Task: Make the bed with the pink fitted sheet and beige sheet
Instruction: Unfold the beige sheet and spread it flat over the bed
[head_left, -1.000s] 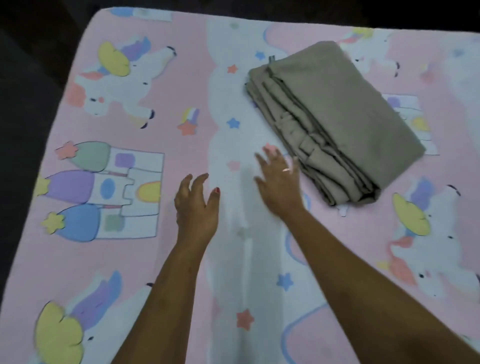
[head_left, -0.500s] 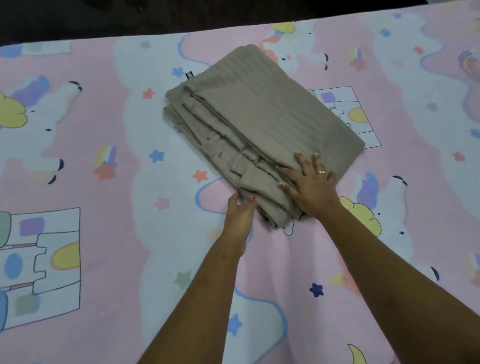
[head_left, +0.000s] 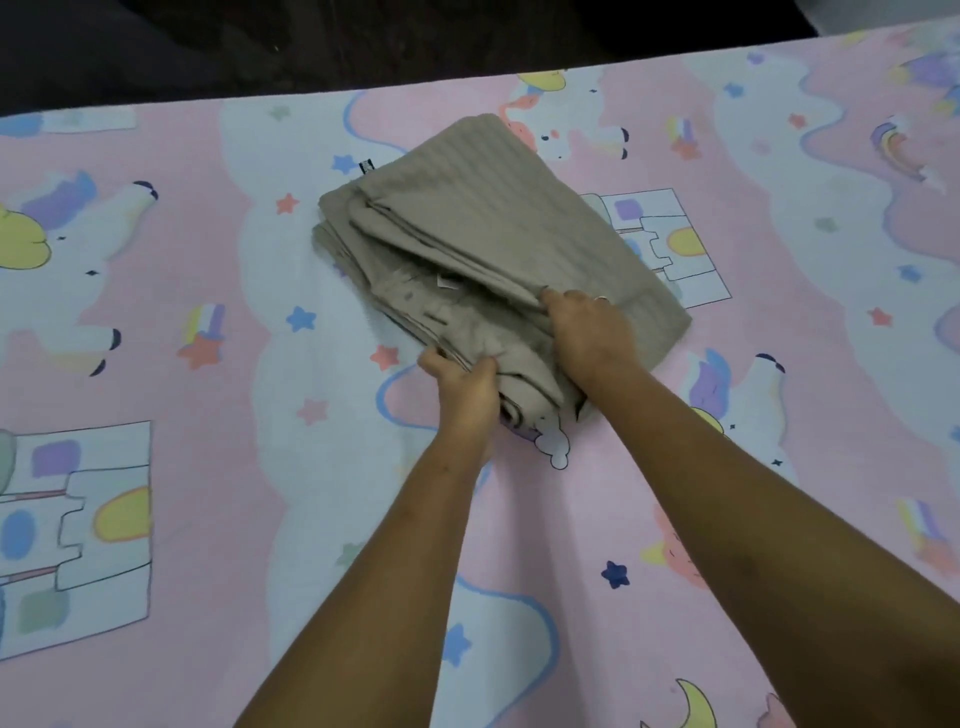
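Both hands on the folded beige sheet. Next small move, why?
Probably lift the gripped layers to open the first fold. Left hand and right hand both grip layers at the near edge of the folded beige sheet; the pink fitted sheet lies spread beneath.

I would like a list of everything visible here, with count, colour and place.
pink fitted sheet: one, pink and white with unicorn, castle and star prints, covers the bed.
beige sheet: one, beige, folded, on the fitted sheet at centre.
tag: one, dark, far left corner of the beige sheet.
dark area: one, black, beyond the bed's far edge.
ring: one, silvery, on the right hand.
left hand: one, grips the beige sheet's near folds.
right hand: one, grips an upper layer of the beige sheet.
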